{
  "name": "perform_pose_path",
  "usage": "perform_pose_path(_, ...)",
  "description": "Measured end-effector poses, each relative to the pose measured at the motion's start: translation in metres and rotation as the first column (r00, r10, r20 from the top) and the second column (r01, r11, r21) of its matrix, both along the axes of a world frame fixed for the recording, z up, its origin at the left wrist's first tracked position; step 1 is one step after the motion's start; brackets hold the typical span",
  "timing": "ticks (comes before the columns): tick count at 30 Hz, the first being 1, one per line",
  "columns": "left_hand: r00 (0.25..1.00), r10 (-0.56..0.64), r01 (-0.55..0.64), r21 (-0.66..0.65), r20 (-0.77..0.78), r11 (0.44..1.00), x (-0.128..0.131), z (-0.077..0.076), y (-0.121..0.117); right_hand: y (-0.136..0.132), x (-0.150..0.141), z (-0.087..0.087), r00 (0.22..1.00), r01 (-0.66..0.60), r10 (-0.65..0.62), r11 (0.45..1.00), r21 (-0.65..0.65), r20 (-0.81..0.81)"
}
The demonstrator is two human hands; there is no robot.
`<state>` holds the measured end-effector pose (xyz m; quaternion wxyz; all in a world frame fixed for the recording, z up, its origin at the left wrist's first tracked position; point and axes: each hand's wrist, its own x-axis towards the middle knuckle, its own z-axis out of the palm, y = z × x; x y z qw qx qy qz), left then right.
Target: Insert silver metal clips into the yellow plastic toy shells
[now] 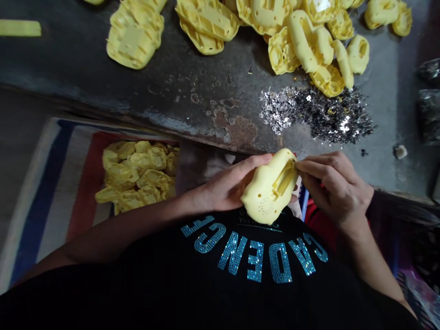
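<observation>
A yellow plastic toy shell with a long slot and a cluster of small holes is held up in front of my chest. My left hand grips it from the left side, thumb along its edge. My right hand pinches at the upper end of the slot; its thumb and fingertips are closed, and whatever small piece they hold is too hidden to name. Just beyond the shell, on the table, lies a pile of small shiny metal pieces, silver at the left and darker at the right.
More yellow shells are heaped along the far side of the dark, worn table. Below the table at the left, a striped sack holds many yellow parts. Clear plastic bags sit at the right edge, near a small whitish lump.
</observation>
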<state>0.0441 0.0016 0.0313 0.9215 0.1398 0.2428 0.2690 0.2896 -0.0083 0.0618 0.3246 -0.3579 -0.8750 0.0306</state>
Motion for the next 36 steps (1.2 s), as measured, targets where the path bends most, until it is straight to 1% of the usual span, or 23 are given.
perform_pose_path(3, 1.0, -0.016, 0.016, -0.019, 0.008, 1.0, 0.0, 0.001, 0.0, -0.002, 0.0, -0.002, 0.998, 0.056, -0.055, 0.998, 0.015, -0.028)
perform_pose_path(6, 1.0, -0.023, 0.023, -0.005, -0.018, 1.0, 0.0, 0.002, 0.0, -0.004, -0.001, -0.005, 0.994, 0.101, -0.1, 0.995, 0.017, -0.043)
perform_pose_path(10, 1.0, 0.008, -0.008, 0.025, -0.011, 1.0, 0.001, -0.002, 0.0, -0.009, -0.004, -0.007, 0.992, 0.118, -0.117, 0.993, 0.021, -0.045)
perform_pose_path(14, 1.0, 0.007, -0.007, 0.041, 0.008, 0.999, 0.002, -0.003, -0.001, -0.01, -0.007, -0.003, 0.989, 0.134, -0.132, 0.991, 0.023, -0.069)
perform_pose_path(15, 1.0, 0.022, -0.022, 0.05, 0.004, 0.998, 0.002, -0.003, -0.002, -0.009, -0.006, -0.001, 0.986, 0.147, -0.147, 0.989, -0.005, -0.083)
perform_pose_path(16, 0.999, 0.047, -0.046, 0.061, -0.002, 0.997, 0.002, -0.002, -0.002, -0.007, -0.006, 0.001, 0.982, 0.153, -0.159, 0.986, -0.062, -0.099)
perform_pose_path(18, 0.994, 0.097, -0.092, 0.098, -0.04, 0.991, 0.002, 0.001, -0.004, -0.002, -0.003, 0.006, 0.978, 0.124, -0.16, 0.962, -0.244, -0.135)
perform_pose_path(20, 0.983, 0.134, -0.111, 0.178, -0.125, 0.978, -0.001, 0.003, -0.007, 0.004, 0.0, 0.01, 0.979, 0.047, -0.129, 0.9, -0.433, -0.161)
perform_pose_path(21, 0.974, 0.145, -0.101, 0.238, -0.176, 0.966, -0.003, 0.003, -0.008, 0.006, 0.002, 0.011, 0.978, 0.013, -0.114, 0.867, -0.498, -0.173)
perform_pose_path(23, 0.949, 0.168, -0.059, 0.374, -0.265, 0.925, -0.011, 0.003, -0.012, 0.008, 0.003, 0.01, 0.973, -0.017, -0.117, 0.825, -0.565, -0.199)
perform_pose_path(24, 0.942, 0.173, -0.032, 0.437, -0.287, 0.899, -0.015, 0.003, -0.013, 0.008, 0.003, 0.009, 0.967, -0.015, -0.135, 0.818, -0.576, -0.216)
perform_pose_path(26, 0.942, 0.148, 0.036, 0.529, -0.3, 0.848, -0.025, 0.004, -0.016, 0.005, 0.002, 0.003, 0.951, -0.006, -0.171, 0.824, -0.567, -0.259)
perform_pose_path(28, 0.944, 0.105, 0.096, 0.565, -0.313, 0.819, -0.032, 0.005, -0.018, 0.001, 0.0, -0.005, 0.934, -0.008, -0.184, 0.847, -0.532, -0.307)
perform_pose_path(32, 0.911, 0.096, 0.158, 0.555, -0.4, 0.817, -0.037, 0.007, -0.022, -0.006, 0.0, -0.021, 0.921, 0.01, -0.182, 0.895, -0.446, -0.345)
perform_pose_path(34, 0.908, 0.104, 0.157, 0.558, -0.407, 0.815, -0.035, 0.006, -0.022, -0.009, -0.001, -0.026, 0.915, 0.036, -0.202, 0.902, -0.43, -0.348)
perform_pose_path(36, 0.92, 0.1, 0.142, 0.562, -0.378, 0.815, -0.036, 0.003, -0.02, -0.009, -0.003, -0.03, 0.9, 0.041, -0.229, 0.892, -0.45, -0.372)
